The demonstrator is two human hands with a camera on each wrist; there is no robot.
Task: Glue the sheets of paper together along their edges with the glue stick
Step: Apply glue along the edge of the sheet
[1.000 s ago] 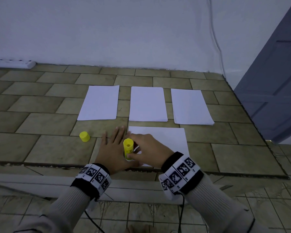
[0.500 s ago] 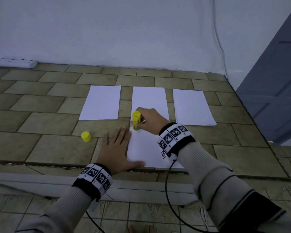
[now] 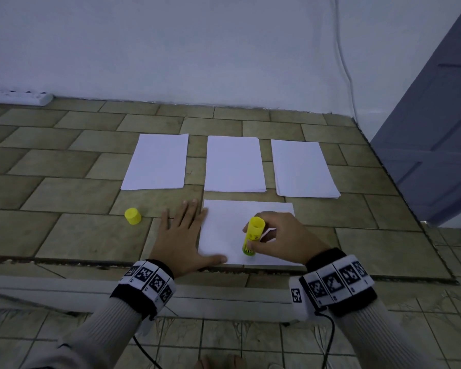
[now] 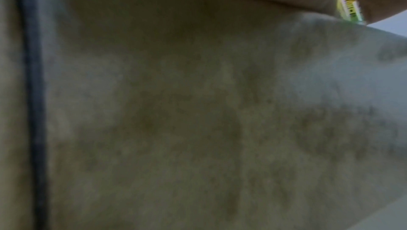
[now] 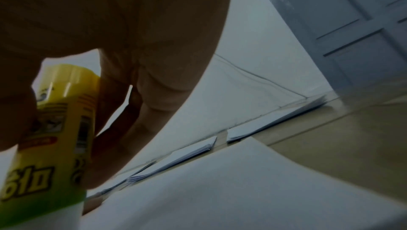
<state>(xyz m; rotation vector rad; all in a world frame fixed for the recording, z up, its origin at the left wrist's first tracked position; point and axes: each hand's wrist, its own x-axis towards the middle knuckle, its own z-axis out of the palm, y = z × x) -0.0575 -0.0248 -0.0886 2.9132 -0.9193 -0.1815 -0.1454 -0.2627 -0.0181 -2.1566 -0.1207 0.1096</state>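
Observation:
A white sheet (image 3: 224, 227) lies near the front edge of the tiled surface. My right hand (image 3: 280, 238) grips a yellow glue stick (image 3: 252, 235), tip down on the sheet near its front edge; the stick (image 5: 55, 139) fills the lower left of the right wrist view and shows at the top right of the left wrist view (image 4: 348, 6). My left hand (image 3: 180, 238) lies flat with fingers spread, its thumb pressing the sheet's front left corner. Three stacks of white paper lie behind: left (image 3: 157, 162), middle (image 3: 234, 163), right (image 3: 302, 169).
The yellow glue cap (image 3: 132, 216) stands on the tiles left of my left hand. A white power strip (image 3: 19, 97) lies at the back left by the wall. A grey door (image 3: 437, 129) is at the right, past the surface's edge (image 3: 399, 182).
My right hand has drawn the glue stick from the sheet's far left corner back toward the front edge and rightwards. The left hand stays flat on the sheet's left side.

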